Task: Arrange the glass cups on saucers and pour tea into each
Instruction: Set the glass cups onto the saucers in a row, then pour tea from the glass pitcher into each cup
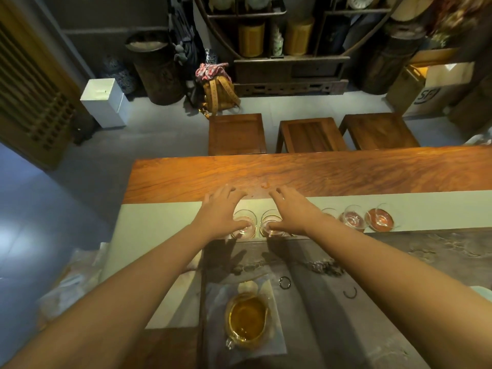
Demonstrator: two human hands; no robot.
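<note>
Reaching over the table (319, 169), our hands, left hand (222, 211) and right hand (292, 211), each pinch an upright glass cup, left cup (246, 225) and right cup (270, 225), rims up.

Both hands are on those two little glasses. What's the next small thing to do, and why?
Probably let go and reach for the pitcher of tea. The left hand and right hand each rest on a glass cup that looks empty, already in the row on the pale runner.

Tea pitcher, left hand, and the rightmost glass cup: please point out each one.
tea pitcher (247, 321), head view, on the amber tea inside
left hand (219, 211), head view, back of hand
rightmost glass cup (380, 219), head view, its bowl
</note>
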